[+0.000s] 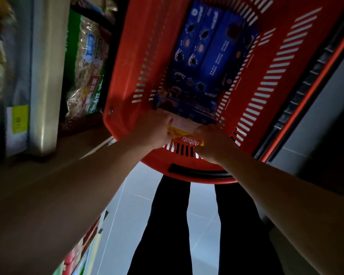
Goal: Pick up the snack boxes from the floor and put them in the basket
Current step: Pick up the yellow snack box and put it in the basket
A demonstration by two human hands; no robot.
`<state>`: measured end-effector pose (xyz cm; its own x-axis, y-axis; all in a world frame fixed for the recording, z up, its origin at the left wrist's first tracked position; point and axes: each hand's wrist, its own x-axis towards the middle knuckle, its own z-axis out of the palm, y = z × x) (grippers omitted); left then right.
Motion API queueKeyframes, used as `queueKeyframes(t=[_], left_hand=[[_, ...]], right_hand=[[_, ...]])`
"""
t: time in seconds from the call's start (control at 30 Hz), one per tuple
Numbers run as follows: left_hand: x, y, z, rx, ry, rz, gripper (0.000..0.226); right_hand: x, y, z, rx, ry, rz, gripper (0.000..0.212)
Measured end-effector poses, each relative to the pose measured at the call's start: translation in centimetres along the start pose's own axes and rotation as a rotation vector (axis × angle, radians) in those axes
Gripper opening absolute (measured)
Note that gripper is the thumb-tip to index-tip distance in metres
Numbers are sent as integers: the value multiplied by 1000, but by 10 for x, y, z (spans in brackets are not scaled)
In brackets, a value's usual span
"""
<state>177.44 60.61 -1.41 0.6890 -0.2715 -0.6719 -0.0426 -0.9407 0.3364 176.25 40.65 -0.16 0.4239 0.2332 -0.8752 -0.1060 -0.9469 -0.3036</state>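
At the near end of the basket (127,56), a yellow and red box (187,136) is held between both hands, just inside the near wall and touching the edge of the blue boxes (207,56) already lying flat on the basket bottom. Left hand (153,130) grips its left end, fingers curled over the top edge; right hand (211,142) grips its right end in like fashion. Whether the thumbs bear underneath cannot be told, as the hands cover that part. Judged from its printed card face and flat shape, the box should be light and fairly stiff, though liable to dent at the corners if squeezed; its glossy face may slip, so a hold across the two short ends, as now, seems soundest. Several blue boxes fill most of the basket bottom, laid side by side along its length, with one set crosswise nearest the hands. Placement appears close to done; release has not yet occurred. Beyond the basket, to the left, a shelf upright (46,76) and bagged goods (87,66) stand close by. Below, the person's dark trouser legs (167,225) show against a pale tiled floor (203,215). Lighting is dim, and no other boxes on the floor can be made out.
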Motion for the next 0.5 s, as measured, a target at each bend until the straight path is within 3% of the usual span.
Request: queueKeyframes(t=[0.2, 0.5], left_hand=[[-22, 12, -25, -192, 8, -86, 33], [-131, 92, -103, -344, 136, -247, 37]], right_hand=[[-32, -10, -25, 4, 89, 17, 57], [-176, -35, -98, -28, 217, -41, 55]])
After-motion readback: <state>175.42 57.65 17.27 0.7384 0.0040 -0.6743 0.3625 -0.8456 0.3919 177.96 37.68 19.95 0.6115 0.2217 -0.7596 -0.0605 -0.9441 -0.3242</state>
